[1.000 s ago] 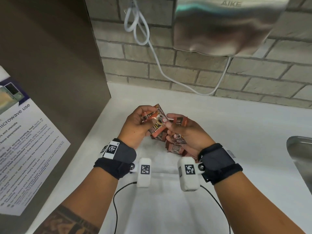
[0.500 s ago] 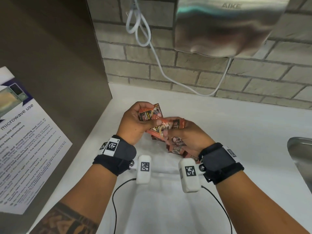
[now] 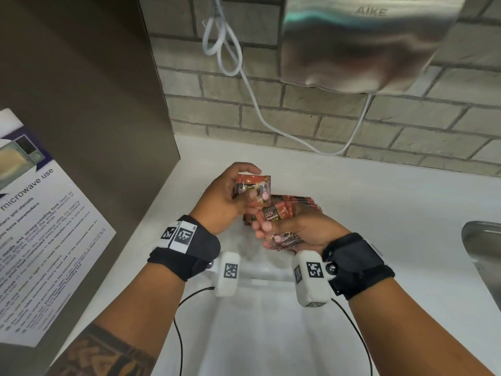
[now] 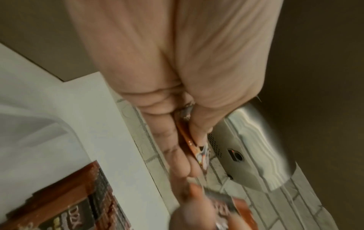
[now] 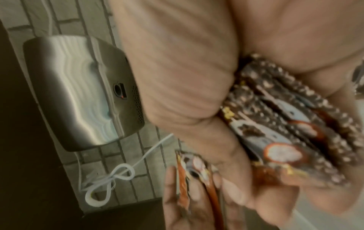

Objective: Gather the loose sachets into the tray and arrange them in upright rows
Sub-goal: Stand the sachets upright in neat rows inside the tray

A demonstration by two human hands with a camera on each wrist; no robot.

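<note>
My left hand [image 3: 226, 198] pinches one sachet [image 3: 253, 189] upright above the white counter [image 3: 379, 213]. My right hand [image 3: 295, 229] grips a fanned bundle of sachets [image 3: 284, 238]. More sachets [image 3: 298, 200] stand in rows just behind.

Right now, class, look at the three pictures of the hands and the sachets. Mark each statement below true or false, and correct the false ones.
1. The left hand holds a sachet. True.
2. The right hand is empty. False: it grips a bundle of sachets.
3. A metal hand dryer hangs on the brick wall. True.
4. The white cable lies flat on the counter. False: it hangs looped on the wall.
5. A sink edge shows to the person's right. True.
</note>
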